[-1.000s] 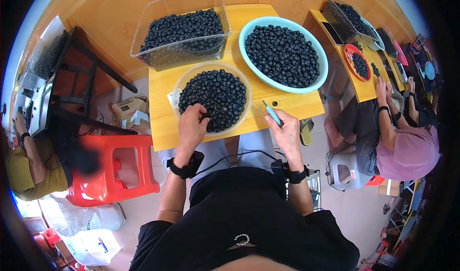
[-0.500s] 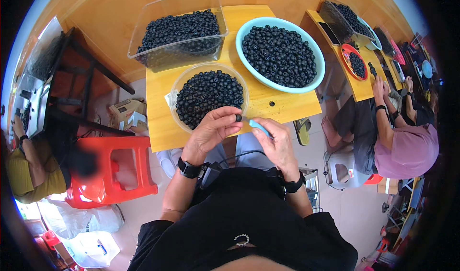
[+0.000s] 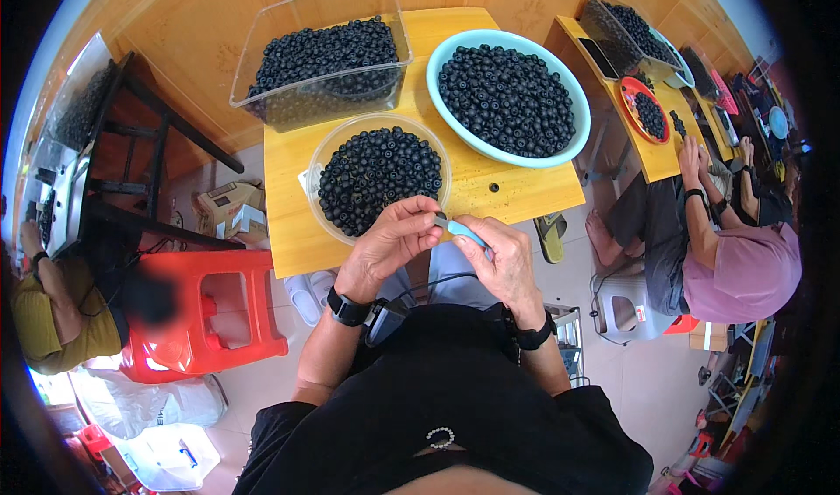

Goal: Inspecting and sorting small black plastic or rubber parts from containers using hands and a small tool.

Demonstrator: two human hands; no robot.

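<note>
While the left hand [image 3: 394, 237] pinches 1 dark ball [image 3: 441, 215], the right [image 3: 500, 257] a tool [image 3: 468, 233], 3 nearby containers [image 3: 584, 114] hold more.

Worn on the head, left of a side-by-side pair, looking steeply down and forward over the near black shirt [image 3: 437, 364]. Set close above the left hand [image 3: 392, 241] and right hand [image 3: 501, 259], with fisheye reach past the yellow table [image 3: 544, 190] to the far wooden wall [image 3: 188, 53], wide to left and right.

Red stool [image 3: 191, 324], white bag [image 3: 162, 403], perhaps plastic
</note>
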